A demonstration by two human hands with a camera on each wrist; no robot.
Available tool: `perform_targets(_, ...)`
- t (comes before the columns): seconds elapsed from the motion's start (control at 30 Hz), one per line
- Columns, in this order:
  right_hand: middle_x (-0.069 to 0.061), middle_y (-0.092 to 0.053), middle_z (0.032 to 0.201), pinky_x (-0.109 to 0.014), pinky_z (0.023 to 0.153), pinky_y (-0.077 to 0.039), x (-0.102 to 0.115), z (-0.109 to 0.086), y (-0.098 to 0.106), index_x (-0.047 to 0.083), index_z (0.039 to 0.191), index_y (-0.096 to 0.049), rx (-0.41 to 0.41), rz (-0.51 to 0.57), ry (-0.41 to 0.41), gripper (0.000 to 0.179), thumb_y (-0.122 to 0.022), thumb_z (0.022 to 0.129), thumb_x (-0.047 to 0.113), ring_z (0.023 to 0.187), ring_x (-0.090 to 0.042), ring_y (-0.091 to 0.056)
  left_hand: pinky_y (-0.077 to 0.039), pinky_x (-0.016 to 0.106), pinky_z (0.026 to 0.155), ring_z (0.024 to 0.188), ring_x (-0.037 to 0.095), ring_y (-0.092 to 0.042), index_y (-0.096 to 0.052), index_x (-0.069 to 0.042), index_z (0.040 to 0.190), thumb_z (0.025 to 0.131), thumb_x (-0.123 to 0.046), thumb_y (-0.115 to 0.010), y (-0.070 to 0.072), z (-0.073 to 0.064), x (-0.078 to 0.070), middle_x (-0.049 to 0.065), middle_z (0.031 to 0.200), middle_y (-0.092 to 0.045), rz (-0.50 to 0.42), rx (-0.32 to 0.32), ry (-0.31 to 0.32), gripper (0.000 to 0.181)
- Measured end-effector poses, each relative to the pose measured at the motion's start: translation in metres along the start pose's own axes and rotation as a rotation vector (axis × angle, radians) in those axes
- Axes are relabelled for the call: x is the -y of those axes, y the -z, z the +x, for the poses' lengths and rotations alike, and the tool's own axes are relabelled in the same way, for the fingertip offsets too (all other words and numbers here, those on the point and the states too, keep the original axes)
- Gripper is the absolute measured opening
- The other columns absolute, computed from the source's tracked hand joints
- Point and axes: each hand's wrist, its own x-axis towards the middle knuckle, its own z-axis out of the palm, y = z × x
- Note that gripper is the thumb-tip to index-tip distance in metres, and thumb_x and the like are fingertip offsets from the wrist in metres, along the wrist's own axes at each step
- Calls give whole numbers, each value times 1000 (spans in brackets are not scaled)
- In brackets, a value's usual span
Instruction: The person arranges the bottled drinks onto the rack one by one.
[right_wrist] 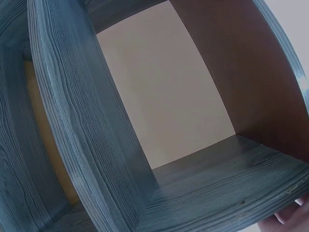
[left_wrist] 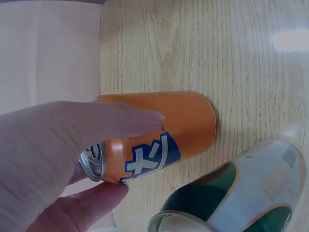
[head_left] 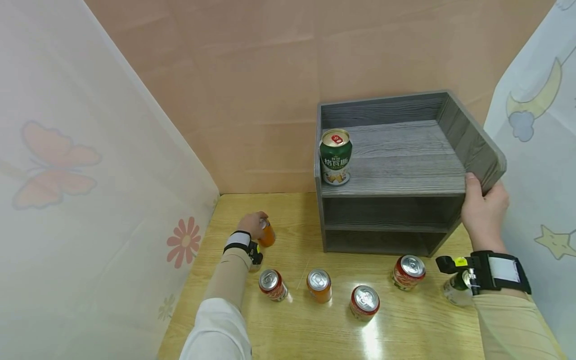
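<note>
My left hand (head_left: 253, 225) grips an orange soda can (head_left: 267, 235) at the table's far left, thumb along one side and fingers on the other. In the left wrist view, the orange can (left_wrist: 188, 121) shows a blue label with white lettering. Close by it is a green-and-white can (left_wrist: 256, 188), mostly hidden by my wrist in the head view. My right hand (head_left: 486, 215) holds the right side wall of a grey wooden shelf (head_left: 400, 155); only its fingertips (right_wrist: 288, 212) show in the right wrist view. A green can (head_left: 335, 157) stands upright on the shelf's top board.
Along the table's front stand a red can (head_left: 272, 285), an orange can (head_left: 319, 285) and two more red cans, one nearer (head_left: 364, 303) and one by the shelf (head_left: 408, 272). A green-and-white can (head_left: 458, 290) is partly behind my right wrist. Cloth walls flank the table.
</note>
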Motion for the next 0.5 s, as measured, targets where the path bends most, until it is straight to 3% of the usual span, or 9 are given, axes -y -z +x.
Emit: perform_targets(0.5,21,-49,106,-25,83,-33,0,0,-1,20,140,-54,-1,-12,-1,38,-43,108,38,97,-1,-45,-57,45,80,97,33,-67,-64,-8,130,74,-8,-88,-7,0,-3,16,113,-69,58,0,-14,61)
